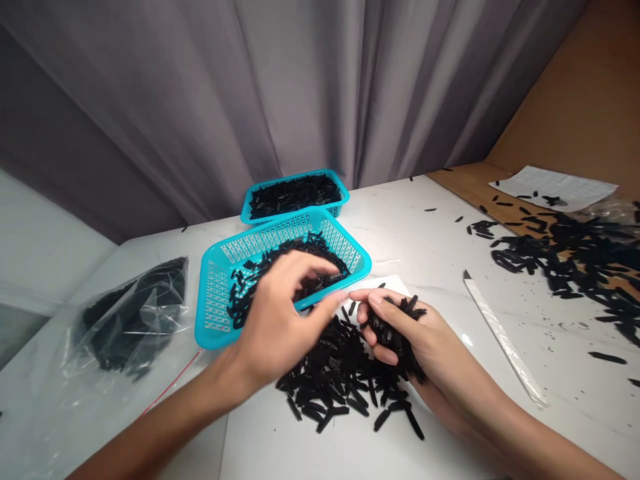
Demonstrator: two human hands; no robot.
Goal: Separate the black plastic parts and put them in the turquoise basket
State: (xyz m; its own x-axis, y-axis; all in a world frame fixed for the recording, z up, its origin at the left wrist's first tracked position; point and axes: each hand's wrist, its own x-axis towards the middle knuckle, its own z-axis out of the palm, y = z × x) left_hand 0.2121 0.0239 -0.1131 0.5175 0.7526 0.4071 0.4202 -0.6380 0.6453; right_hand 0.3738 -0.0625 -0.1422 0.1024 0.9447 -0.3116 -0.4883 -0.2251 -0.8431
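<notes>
A handful of small black strips (387,328) lies in the curled fingers of my right hand (417,327), its thumb resting against them. My left hand (275,320) is empty, thumb and fingers apart, over the near rim of a turquoise plastic basket (213,260). Its thumb tip comes close to my right fingertips. Black strips (270,263) cover part of this basket's floor, partly hidden by my left hand. Under and between both hands, a loose pile of the same strips (345,373) is spread on a white sheet (260,440).
Behind stands a second turquoise basket (345,193), filled with black strips. At left lies a clear plastic bag (135,320) with black material inside. On the right are a wrapped craft knife (505,340), scattered strips (575,250) and a paper sheet (590,183) beside cardboard. A grey curtain (300,87) hangs behind.
</notes>
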